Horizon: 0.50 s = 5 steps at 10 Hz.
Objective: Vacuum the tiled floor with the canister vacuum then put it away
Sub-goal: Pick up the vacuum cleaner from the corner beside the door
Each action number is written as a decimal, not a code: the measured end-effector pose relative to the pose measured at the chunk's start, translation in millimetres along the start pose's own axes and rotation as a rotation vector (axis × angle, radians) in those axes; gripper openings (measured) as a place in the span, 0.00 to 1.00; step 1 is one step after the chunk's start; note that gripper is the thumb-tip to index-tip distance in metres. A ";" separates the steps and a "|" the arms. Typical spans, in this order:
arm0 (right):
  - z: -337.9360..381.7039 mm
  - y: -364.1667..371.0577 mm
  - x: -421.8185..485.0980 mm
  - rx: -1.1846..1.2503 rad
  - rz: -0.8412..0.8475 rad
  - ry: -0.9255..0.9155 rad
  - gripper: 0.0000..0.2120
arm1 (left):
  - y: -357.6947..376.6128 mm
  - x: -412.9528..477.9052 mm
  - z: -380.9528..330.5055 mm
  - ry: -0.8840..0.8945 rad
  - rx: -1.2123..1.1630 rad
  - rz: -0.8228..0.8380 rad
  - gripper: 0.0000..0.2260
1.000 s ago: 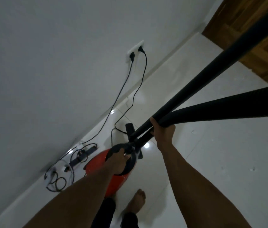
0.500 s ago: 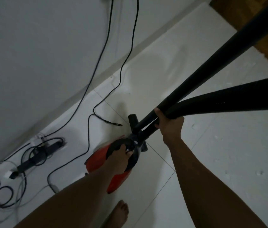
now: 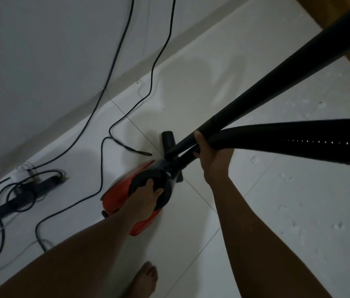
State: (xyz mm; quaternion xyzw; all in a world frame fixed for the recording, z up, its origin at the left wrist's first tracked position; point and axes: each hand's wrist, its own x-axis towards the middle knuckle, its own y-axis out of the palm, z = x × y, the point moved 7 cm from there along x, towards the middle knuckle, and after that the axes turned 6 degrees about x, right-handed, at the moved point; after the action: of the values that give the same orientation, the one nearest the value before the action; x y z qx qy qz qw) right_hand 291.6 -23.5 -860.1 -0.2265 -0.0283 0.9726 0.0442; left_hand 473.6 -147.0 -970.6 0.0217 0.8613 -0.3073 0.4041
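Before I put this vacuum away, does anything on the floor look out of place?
Yes. A loose black cable loops across the tiles beside the red canister, a possible trip hazard. Cords lie tangled around the power strip by the wall, and white specks dot the tiles on the right.

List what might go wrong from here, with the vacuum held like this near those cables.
The loose black cord loops on the tiles beside the red canister; the bare foot may snag it.
The right hand grips wand and hose together; either might slip free.
The left hand alone holds the canister, which might swing.
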 end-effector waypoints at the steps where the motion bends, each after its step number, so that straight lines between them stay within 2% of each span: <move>1: -1.0 1.7 -2.9 -0.009 0.012 -0.036 0.31 | 0.6 -7.1 2.9 0.110 0.008 -0.032 0.21; 2: -0.9 1.8 -5.9 -0.008 0.011 -0.048 0.36 | -17.4 -20.3 12.2 0.414 0.202 -0.200 0.21; 3: 2.4 7.3 -9.7 -0.025 0.036 -0.041 0.31 | -26.6 -23.9 40.9 0.639 0.546 -0.286 0.34; 4: 7.2 8.7 -10.6 0.024 0.042 -0.026 0.18 | -19.5 -18.3 66.0 0.681 0.869 -0.090 0.53; 5: 8.7 6.0 -9.1 0.028 0.017 0.002 0.20 | -14.6 -9.8 69.7 0.741 1.002 -0.112 0.55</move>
State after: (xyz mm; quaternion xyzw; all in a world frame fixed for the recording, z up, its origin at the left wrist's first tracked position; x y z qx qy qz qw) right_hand 295.5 -30.7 -848.8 -0.2273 -0.0127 0.9730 0.0393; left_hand 523.5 -194.8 -989.9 0.2685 0.6952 -0.6667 0.0024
